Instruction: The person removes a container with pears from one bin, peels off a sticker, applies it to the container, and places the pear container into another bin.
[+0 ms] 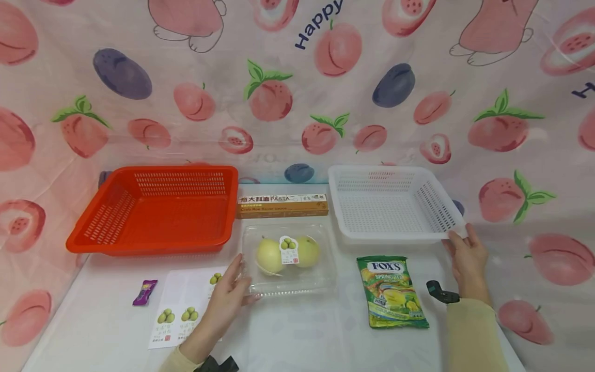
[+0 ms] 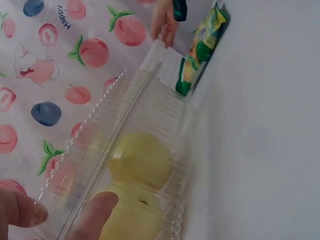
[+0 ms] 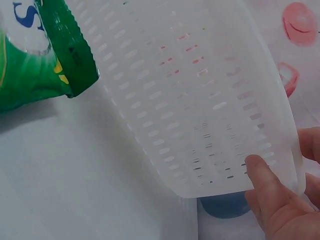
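Note:
A clear plastic clamshell box (image 1: 290,284) with two yellow-green round fruits (image 1: 269,255) and a fruit label (image 1: 289,253) lies at the middle of the table. My left hand (image 1: 228,294) grips its near left corner; in the left wrist view the thumb (image 2: 95,215) lies along the lid edge, a finger on the other side. At the right, my right hand (image 1: 469,261) holds the near right corner of a white perforated basket (image 1: 386,240). Up close, the thumb (image 3: 262,175) lies on the basket's wall and the fingers reach around the rim.
A red-orange basket (image 1: 153,250) stands at the back left. Between the baskets lies a pasta box (image 1: 282,206). A green Fox's candy bag (image 1: 392,292) lies front right. A purple wrapped candy (image 1: 145,293) and a label sheet (image 1: 178,294) lie front left. A fruit-print cloth (image 1: 297,98) hangs behind.

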`<action>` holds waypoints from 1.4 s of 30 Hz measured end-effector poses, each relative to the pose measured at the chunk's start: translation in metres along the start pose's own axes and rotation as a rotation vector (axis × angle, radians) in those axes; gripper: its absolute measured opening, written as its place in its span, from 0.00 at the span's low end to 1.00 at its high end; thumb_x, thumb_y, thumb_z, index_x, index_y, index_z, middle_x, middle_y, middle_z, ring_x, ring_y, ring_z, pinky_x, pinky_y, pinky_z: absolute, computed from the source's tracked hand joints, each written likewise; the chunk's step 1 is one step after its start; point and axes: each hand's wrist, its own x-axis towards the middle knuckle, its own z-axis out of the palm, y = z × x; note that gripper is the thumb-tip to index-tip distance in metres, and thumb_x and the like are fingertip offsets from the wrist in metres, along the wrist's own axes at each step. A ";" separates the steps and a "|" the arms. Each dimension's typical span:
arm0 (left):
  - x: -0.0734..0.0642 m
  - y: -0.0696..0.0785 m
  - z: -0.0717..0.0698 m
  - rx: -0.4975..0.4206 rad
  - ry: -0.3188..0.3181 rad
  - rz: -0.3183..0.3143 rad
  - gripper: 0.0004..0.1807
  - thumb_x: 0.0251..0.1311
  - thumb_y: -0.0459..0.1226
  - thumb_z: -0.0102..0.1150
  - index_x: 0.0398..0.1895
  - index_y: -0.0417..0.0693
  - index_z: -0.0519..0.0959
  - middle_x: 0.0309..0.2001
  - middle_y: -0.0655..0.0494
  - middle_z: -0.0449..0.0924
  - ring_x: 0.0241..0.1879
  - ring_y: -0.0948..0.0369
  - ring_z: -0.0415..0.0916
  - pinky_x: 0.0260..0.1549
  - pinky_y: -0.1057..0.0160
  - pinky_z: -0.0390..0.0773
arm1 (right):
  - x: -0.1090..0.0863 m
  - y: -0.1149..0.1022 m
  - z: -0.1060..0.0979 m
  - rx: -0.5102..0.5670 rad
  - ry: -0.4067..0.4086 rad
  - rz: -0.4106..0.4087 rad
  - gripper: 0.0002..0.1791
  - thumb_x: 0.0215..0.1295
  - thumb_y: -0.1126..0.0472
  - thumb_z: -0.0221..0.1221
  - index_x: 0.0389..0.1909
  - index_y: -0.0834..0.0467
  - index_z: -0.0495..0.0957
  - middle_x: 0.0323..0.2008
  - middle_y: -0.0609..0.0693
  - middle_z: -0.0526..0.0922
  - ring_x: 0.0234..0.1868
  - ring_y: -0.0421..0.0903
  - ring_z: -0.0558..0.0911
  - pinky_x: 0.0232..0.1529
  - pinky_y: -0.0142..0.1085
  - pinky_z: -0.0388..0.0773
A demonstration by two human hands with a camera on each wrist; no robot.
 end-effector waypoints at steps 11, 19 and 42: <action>-0.009 0.031 0.004 -0.016 0.028 0.072 0.35 0.69 0.27 0.46 0.76 0.36 0.47 0.75 0.38 0.46 0.57 0.42 0.71 0.38 0.56 0.83 | 0.003 -0.007 -0.001 -0.020 0.014 -0.019 0.42 0.68 0.67 0.59 0.76 0.41 0.52 0.74 0.49 0.55 0.70 0.46 0.63 0.45 0.26 0.75; -0.004 0.054 0.015 -0.056 -0.011 0.094 0.34 0.70 0.27 0.46 0.77 0.39 0.48 0.75 0.47 0.47 0.56 0.45 0.73 0.41 0.56 0.82 | 0.003 -0.010 -0.001 -0.029 0.035 -0.010 0.41 0.68 0.67 0.59 0.76 0.40 0.54 0.74 0.49 0.57 0.69 0.46 0.64 0.45 0.26 0.76; 0.089 0.111 0.095 -0.192 -0.076 0.177 0.36 0.69 0.29 0.44 0.77 0.40 0.46 0.76 0.46 0.44 0.59 0.49 0.71 0.39 0.55 0.82 | 0.003 -0.004 -0.003 -0.036 0.018 0.010 0.43 0.67 0.66 0.61 0.77 0.42 0.52 0.74 0.52 0.56 0.69 0.47 0.64 0.43 0.27 0.77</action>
